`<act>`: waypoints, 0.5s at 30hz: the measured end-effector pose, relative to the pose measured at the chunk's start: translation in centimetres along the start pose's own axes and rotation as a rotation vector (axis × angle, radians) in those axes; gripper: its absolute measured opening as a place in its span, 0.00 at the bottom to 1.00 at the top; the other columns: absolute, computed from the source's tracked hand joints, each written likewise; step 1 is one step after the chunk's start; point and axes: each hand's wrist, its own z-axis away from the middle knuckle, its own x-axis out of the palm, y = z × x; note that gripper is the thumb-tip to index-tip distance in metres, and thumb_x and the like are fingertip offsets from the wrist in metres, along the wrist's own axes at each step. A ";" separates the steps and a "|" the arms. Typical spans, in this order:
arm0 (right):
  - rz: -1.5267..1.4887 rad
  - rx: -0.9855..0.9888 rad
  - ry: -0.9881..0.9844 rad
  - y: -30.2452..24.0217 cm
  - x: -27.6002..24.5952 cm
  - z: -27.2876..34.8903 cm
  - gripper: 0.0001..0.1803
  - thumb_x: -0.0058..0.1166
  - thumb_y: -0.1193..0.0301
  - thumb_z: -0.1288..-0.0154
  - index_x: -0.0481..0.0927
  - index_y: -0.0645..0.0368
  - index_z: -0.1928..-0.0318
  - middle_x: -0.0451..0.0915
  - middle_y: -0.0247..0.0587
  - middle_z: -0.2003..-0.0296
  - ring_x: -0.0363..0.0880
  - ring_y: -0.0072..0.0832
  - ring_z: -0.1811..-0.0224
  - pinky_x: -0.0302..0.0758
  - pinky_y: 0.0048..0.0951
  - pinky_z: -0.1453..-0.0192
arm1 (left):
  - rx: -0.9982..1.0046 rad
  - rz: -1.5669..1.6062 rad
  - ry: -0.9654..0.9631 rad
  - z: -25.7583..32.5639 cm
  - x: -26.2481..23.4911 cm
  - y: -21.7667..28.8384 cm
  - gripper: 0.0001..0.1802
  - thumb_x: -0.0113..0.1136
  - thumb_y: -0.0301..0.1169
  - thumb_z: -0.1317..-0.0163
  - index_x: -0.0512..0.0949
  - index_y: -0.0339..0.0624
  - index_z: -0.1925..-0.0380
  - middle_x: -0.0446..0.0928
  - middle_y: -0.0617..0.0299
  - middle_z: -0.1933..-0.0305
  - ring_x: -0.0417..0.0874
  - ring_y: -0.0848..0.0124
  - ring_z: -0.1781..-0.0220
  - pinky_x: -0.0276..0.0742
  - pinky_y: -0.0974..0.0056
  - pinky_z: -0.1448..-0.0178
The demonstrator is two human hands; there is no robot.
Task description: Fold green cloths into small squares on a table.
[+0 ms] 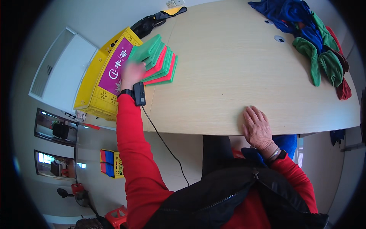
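Note:
My left hand (133, 72) is at the left side of a stack of folded green and red cloths (160, 63), close to the top green one. Motion blurs its fingers, so their grip does not show. A black band and a small black box (139, 94) with a cable sit at that wrist. Flat on the table's near edge rests my right hand (257, 128), fingers stretched out and nothing in it. A bracelet and a dark band circle the right wrist.
Beside the stack stands a yellow plastic crate (89, 89) with a purple panel. A black bag (146, 26) lies behind it. Loose blue, green and red cloths (320, 49) heap at the far right of the pale wooden table (213, 76). The black cable (164, 141) hangs past the table's edge.

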 end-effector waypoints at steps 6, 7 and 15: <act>0.042 0.030 0.019 0.7 -0.5 1.8 0.30 0.54 0.64 0.36 0.71 0.62 0.35 0.69 0.49 0.33 0.63 0.46 0.27 0.59 0.48 0.24 | 0.569 -0.819 0.191 1.2 1.6 -0.6 0.20 0.51 0.38 0.26 0.72 0.34 0.43 0.73 0.42 0.37 0.80 0.52 0.39 0.80 0.57 0.42; 0.040 0.040 0.029 0.4 -0.5 1.8 0.30 0.54 0.64 0.36 0.71 0.62 0.35 0.69 0.49 0.33 0.63 0.46 0.27 0.59 0.48 0.24 | 0.793 -1.106 0.126 0.6 2.3 0.0 0.20 0.49 0.39 0.25 0.73 0.36 0.42 0.73 0.44 0.36 0.79 0.53 0.38 0.78 0.56 0.39; -0.204 -0.112 0.073 4.8 -2.8 -0.4 0.25 0.57 0.64 0.40 0.76 0.67 0.45 0.71 0.58 0.39 0.67 0.52 0.34 0.65 0.48 0.30 | 1.097 -1.315 -0.402 -2.5 2.1 -1.6 0.25 0.43 0.39 0.22 0.69 0.34 0.34 0.70 0.44 0.31 0.68 0.52 0.28 0.59 0.55 0.24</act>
